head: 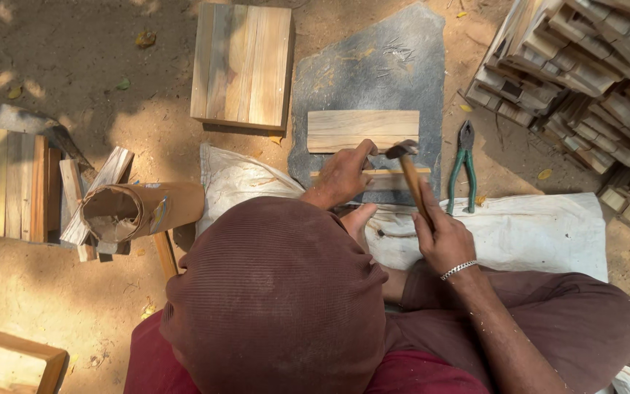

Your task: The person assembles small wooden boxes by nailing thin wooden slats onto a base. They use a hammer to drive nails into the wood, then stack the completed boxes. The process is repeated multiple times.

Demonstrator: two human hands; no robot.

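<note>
On the dark stone slab (373, 66) lying on the sandy ground, a pale wooden board (362, 130) lies flat, and just nearer the person a thin wooden strip (395, 175) lies across the slab's near edge. The left hand (344, 175) rests on that strip, fingers pinched at its top as if steadying something small, though what is between the fingertips is too small to tell. The right hand (442, 237) is wrapped tight round the wooden handle of a hammer (408, 171), whose metal head sits over the slab, just beside the left fingertips. Right of the slab, green-handled pliers (463, 164) lie on the ground, jaws pointing away from the person. Beyond the slab's left upper corner lies a panel of joined planks (242, 64). Further right of the slab, a heap of cut wooden pieces (585, 66) is stacked. A white sack (534, 230) is spread under the slab's near edge and the person's knees. Well left of the slab, a rolled brown paper bag (140, 210) leans on more planks (12, 182).
</note>
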